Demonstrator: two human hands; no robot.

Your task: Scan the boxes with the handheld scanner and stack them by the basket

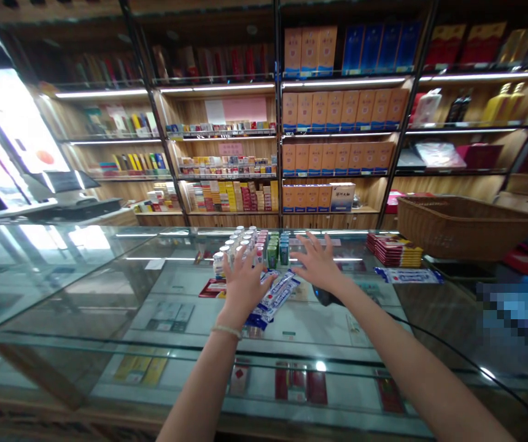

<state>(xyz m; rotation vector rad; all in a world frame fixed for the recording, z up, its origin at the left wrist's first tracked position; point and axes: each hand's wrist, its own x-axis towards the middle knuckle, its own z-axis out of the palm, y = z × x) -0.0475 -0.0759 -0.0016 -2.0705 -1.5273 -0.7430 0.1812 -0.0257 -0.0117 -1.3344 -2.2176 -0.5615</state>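
My left hand (244, 285) is spread above the glass counter (310, 325), in front of rows of small white-capped bottles (237, 240). Under and beside its fingers lie several blue-and-white wrapped packets (282, 288), partly hidden by the hand. My right hand (317, 261) reaches forward with fingers apart, just right of green containers (273, 248) and blue containers (284, 250). Neither hand grips anything, though I cannot tell whether the left fingertips touch the bottles. A red flat packet (212, 288) lies left of my left hand. A black handheld device (325, 297) shows partly behind my right wrist.
A stack of red and yellow packs (393, 250) stands at the right, with another blue-and-white packet (409, 275) before it. A wicker basket (466, 221) sits beyond. A black cable (457, 350) crosses the counter's right side. Stocked shelves (337, 135) line the back wall.
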